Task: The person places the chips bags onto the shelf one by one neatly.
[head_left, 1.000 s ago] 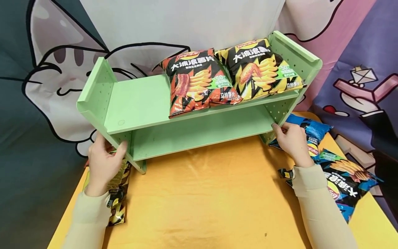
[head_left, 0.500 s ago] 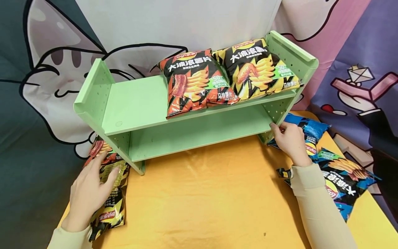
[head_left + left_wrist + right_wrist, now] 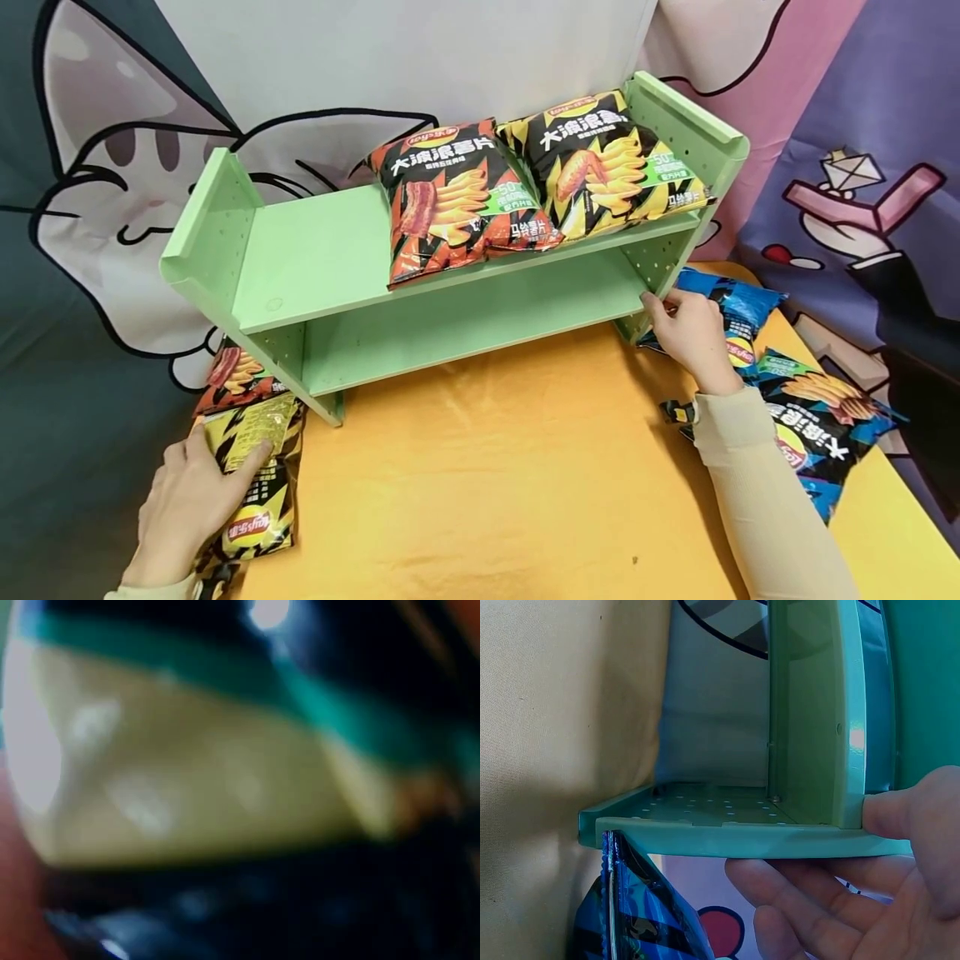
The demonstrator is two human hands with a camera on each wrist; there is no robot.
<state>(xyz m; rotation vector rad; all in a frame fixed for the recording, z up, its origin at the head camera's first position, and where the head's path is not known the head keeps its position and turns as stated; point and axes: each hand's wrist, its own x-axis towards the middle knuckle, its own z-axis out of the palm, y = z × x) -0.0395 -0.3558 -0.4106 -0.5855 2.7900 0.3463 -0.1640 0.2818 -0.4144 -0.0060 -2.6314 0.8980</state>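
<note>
A pale green two-tier shelf [image 3: 315,250] stands on the yellow table. My right hand [image 3: 693,333] grips its right side panel low down; in the right wrist view the thumb [image 3: 892,814] lies on the inner side and the fingers [image 3: 810,900] on the outer side. At the lower left, my left hand [image 3: 187,500] touches a yellow and black chip bag [image 3: 262,492], thumb and fingers spread apart over it. That bag fills the left wrist view, blurred and very close. Some left fingertips are hard to make out.
A red chip bag [image 3: 457,200] and a yellow-black chip bag [image 3: 607,167] lie on the shelf's upper tier. Another red bag [image 3: 238,375] lies left of the shelf. Blue chip bags [image 3: 813,417] lie to the right. Printed cloth hangs behind.
My left hand has let go of the shelf's left side and moved down and left onto the yellow chip bag. The right hand keeps its grip on the shelf.
</note>
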